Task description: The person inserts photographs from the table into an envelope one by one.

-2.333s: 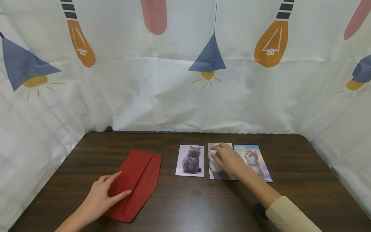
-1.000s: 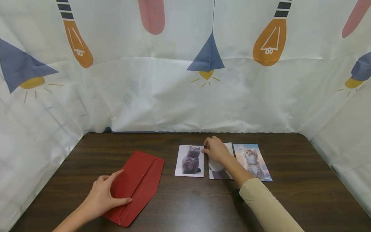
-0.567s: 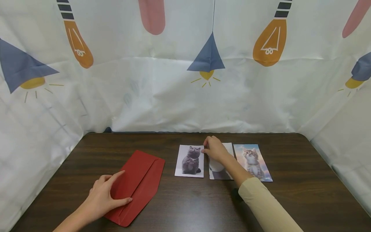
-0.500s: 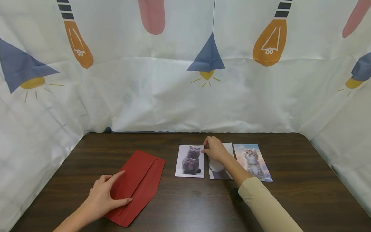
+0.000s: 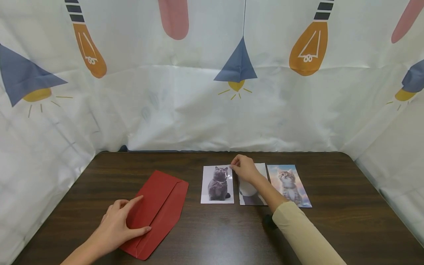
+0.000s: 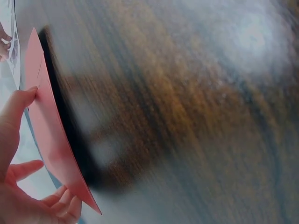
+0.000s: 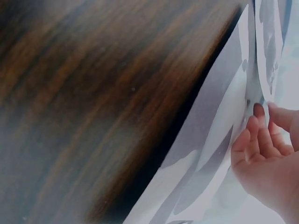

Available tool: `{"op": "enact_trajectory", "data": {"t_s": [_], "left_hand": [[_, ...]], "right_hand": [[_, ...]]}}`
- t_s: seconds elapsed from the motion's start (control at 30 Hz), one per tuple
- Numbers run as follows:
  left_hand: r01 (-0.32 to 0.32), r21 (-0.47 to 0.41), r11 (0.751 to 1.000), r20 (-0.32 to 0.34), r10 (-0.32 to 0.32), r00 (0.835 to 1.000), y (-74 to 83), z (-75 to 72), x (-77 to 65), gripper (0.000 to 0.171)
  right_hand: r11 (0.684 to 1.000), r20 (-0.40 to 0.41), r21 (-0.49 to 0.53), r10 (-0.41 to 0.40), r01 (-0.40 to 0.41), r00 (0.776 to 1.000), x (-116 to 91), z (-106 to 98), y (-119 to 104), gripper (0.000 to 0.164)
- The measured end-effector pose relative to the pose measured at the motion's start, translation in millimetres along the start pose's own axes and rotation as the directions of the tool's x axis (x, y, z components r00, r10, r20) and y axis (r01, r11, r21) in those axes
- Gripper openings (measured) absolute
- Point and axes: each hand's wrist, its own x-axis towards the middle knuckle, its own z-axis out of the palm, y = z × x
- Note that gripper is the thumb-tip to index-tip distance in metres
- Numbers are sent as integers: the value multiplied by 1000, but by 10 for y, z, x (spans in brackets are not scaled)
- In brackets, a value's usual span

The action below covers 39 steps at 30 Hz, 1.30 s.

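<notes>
My right hand (image 5: 245,170) pinches the upper right corner of a photo card of a grey cat (image 5: 217,184) between thumb and fingertips; the card's corner tilts up a little. That card (image 7: 267,44) shows edge-on in the right wrist view. Beneath my right hand and forearm lies a second photo card (image 5: 250,200), largely covered. A third card, with a tabby kitten (image 5: 287,184), lies to its right. My left hand (image 5: 114,225) rests spread on a red envelope (image 5: 165,200), thumb on the flap side; the left wrist view shows fingertips at the envelope's edge (image 6: 46,126).
The dark wood table (image 5: 212,235) runs back to a white curtain (image 5: 185,110) printed with lamps and bulbs. The curtain also closes in the left and right sides. A dark object (image 5: 269,222) is at my right wrist, by the sleeve.
My right hand moved left from over the middle card to the grey cat card and took its corner, which has lifted slightly. My left hand has stayed on the envelope.
</notes>
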Motion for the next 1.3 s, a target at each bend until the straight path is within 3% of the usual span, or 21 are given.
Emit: {"op": "enact_trajectory", "data": {"t_s": [0.17, 0.37, 0.6, 0.9, 1.13, 1.3], "left_hand": [[-19, 45, 999, -7, 19, 1000, 2, -9, 6, 94], [-45, 27, 999, -27, 45, 999, -14, 2, -2, 93], [-74, 36, 997, -51, 75, 996, -35, 30, -18, 88], [-65, 33, 997, -10, 66, 998, -59, 9, -12, 82], [-92, 45, 995, -29, 93, 995, -70, 2, -34, 77], [-71, 49, 996, -20, 72, 997, -66, -7, -52, 74]], "right_hand": [[998, -1, 53, 14, -14, 1000, -7, -21, 0, 10], [996, 21, 86, 2, -4, 1000, -33, -57, -1, 20], [996, 16, 90, -4, 3, 1000, -65, -79, 20, 17], [991, 24, 131, -11, 8, 1000, -102, -80, 19, 17], [988, 18, 156, -15, 12, 1000, -138, -100, 13, 18], [983, 10, 183, -7, 5, 1000, -161, -115, -3, 18]]}}
